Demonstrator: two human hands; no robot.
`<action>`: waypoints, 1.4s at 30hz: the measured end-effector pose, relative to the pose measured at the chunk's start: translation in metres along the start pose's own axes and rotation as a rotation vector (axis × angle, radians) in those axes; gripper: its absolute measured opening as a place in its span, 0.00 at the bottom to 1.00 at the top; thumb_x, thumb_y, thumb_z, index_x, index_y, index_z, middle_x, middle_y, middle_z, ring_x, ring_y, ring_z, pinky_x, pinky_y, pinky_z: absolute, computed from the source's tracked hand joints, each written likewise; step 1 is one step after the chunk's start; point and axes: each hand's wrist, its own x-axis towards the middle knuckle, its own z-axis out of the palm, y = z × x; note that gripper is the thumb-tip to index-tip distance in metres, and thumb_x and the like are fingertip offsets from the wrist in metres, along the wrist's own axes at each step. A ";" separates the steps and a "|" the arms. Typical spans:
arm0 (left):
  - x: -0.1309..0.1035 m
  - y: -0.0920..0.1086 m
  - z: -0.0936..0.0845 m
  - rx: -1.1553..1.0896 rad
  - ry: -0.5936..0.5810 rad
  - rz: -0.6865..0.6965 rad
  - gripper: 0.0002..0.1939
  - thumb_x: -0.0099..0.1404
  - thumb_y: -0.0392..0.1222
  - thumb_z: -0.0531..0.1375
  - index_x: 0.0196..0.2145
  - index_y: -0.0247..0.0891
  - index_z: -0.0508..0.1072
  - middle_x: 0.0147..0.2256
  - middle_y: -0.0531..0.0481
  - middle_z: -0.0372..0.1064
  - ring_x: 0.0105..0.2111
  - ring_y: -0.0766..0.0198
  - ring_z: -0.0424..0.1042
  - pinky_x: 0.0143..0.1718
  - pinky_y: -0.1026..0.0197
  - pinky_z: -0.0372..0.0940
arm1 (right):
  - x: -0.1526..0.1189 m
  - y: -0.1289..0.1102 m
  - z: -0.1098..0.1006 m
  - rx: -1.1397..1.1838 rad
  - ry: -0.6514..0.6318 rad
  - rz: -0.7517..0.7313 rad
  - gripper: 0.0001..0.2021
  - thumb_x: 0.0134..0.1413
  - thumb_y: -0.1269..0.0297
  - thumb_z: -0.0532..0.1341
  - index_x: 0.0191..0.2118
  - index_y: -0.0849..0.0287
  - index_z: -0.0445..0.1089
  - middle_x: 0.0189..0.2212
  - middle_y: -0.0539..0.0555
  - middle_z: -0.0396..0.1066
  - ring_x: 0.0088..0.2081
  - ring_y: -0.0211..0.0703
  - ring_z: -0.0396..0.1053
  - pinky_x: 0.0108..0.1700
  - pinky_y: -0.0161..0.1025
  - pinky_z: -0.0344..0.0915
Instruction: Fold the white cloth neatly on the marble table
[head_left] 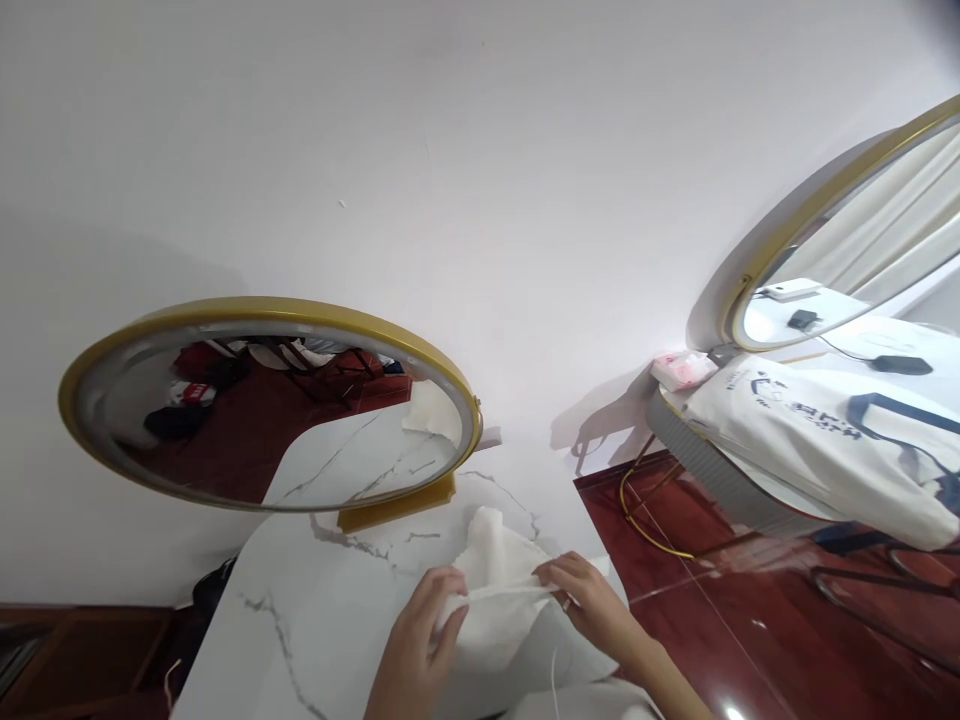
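A soft white sheet (491, 635), tissue or thin cloth, is stretched between my hands above the marble-patterned white tabletop (300, 600). My left hand (424, 625) is closed around its left end, the thumb and fingers pinching a gathered edge. At the right end, my right hand (589, 600) pinches the same edge with its fingertips; a ring shows on one finger. More crumpled white material (487, 535) lies just beyond the pulled edge. Whether it belongs to the same sheet I cannot tell. A thin white cord (555, 680) hangs below, close to my body.
A gold-framed oval mirror (360, 320) stands at the tabletop's back left, against the wall. To the right, another table carries a white printed cloth bag (802, 430), a tissue pack (682, 370), a black adapter (900, 365) and a second gold-framed mirror (817, 205). Dark red floor (690, 620) lies between.
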 end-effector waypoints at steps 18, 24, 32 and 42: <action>0.006 -0.016 -0.037 0.280 0.092 0.212 0.11 0.67 0.41 0.50 0.27 0.41 0.67 0.38 0.49 0.70 0.39 0.72 0.71 0.40 0.73 0.64 | -0.021 0.027 -0.028 0.125 -0.177 0.492 0.11 0.50 0.59 0.59 0.30 0.60 0.75 0.29 0.53 0.74 0.33 0.42 0.68 0.35 0.34 0.61; 0.008 -0.017 -0.043 0.320 0.125 0.248 0.10 0.66 0.43 0.53 0.29 0.42 0.69 0.37 0.48 0.72 0.39 0.71 0.73 0.36 0.75 0.65 | -0.037 0.038 -0.029 0.270 -0.208 0.506 0.17 0.50 0.49 0.59 0.34 0.58 0.75 0.34 0.52 0.74 0.36 0.42 0.68 0.38 0.35 0.65; 0.006 -0.019 -0.049 0.389 0.264 0.258 0.08 0.66 0.45 0.54 0.31 0.43 0.69 0.38 0.50 0.74 0.36 0.68 0.75 0.34 0.71 0.69 | -0.022 0.019 -0.061 0.344 -0.056 0.433 0.12 0.48 0.55 0.64 0.27 0.60 0.74 0.28 0.52 0.73 0.31 0.40 0.66 0.34 0.34 0.60; 0.003 -0.034 -0.063 0.512 0.334 0.382 0.09 0.67 0.48 0.57 0.32 0.43 0.73 0.32 0.52 0.76 0.31 0.64 0.76 0.33 0.67 0.71 | -0.007 -0.006 -0.096 0.285 -0.102 0.405 0.10 0.51 0.62 0.59 0.34 0.58 0.77 0.37 0.55 0.75 0.35 0.42 0.71 0.35 0.35 0.65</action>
